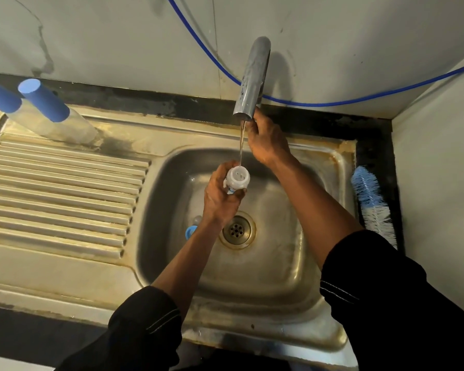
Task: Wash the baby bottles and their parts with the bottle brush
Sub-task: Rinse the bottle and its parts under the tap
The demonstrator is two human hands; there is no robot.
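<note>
The left hand [220, 199] gripped a bottle [237, 179], fingers curled round it, forearm stretched forward. The right hand [267, 144] reached farther back and higher, fingers curled on the tip of the tap [252, 76]. Both forearms were bare below dark sleeves [150, 325].

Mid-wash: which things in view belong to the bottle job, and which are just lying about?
Job: bottle, held by left hand under the stream; tap, gripped by right hand; bottle brush beside the right rim of the sink; blue part in the basin.
Lying about: blue hose on the wall; two blue-capped clear containers by the drainboard, kind unclear.
</note>
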